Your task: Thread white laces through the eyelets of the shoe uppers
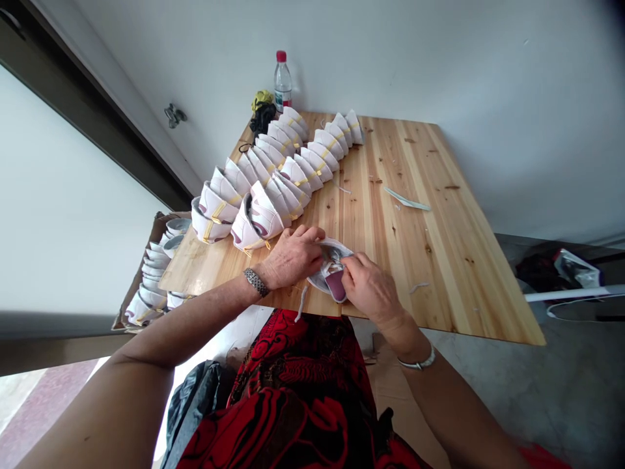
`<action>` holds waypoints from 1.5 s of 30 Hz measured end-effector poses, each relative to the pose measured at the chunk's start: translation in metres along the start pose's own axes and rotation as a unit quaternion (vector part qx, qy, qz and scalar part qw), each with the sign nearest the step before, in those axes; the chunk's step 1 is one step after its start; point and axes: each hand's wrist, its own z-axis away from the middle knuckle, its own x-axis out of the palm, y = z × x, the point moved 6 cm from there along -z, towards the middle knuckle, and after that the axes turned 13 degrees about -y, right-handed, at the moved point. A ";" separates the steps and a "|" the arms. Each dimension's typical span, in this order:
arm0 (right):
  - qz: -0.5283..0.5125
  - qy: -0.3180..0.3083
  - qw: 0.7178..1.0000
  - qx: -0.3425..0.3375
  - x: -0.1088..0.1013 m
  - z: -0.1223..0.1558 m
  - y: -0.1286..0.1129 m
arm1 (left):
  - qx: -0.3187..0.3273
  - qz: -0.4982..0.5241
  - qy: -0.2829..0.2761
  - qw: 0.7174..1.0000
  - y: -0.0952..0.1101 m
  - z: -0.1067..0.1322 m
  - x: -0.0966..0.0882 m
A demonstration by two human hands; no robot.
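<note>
Both of my hands work on one white shoe upper with a pink inner patch, at the near edge of the wooden table. My left hand, with a metal watch at the wrist, pinches its top with closed fingers. My right hand, with a silver bracelet at the wrist, grips its right side, fingers curled. A small metal tool seems to sit between my fingers, too small to name. Two long rows of finished white uppers with yellow bands stand on the table's left part.
A cardboard box with more uppers sits left of the table. A water bottle and a yellow and black bundle stand at the far edge by the wall. A paper strip lies mid-table. Bags lie on the floor at right.
</note>
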 end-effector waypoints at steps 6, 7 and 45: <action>-0.039 0.055 0.997 -0.048 0.009 0.006 0.012 | -0.017 0.000 0.086 0.996 0.010 -0.012 -0.003; -0.041 0.053 0.997 -0.044 0.009 0.006 0.013 | -0.010 0.000 0.094 0.995 0.013 -0.014 -0.004; -0.109 0.084 0.989 -0.063 0.018 0.011 0.020 | 0.058 0.138 -0.055 0.987 0.000 -0.057 0.005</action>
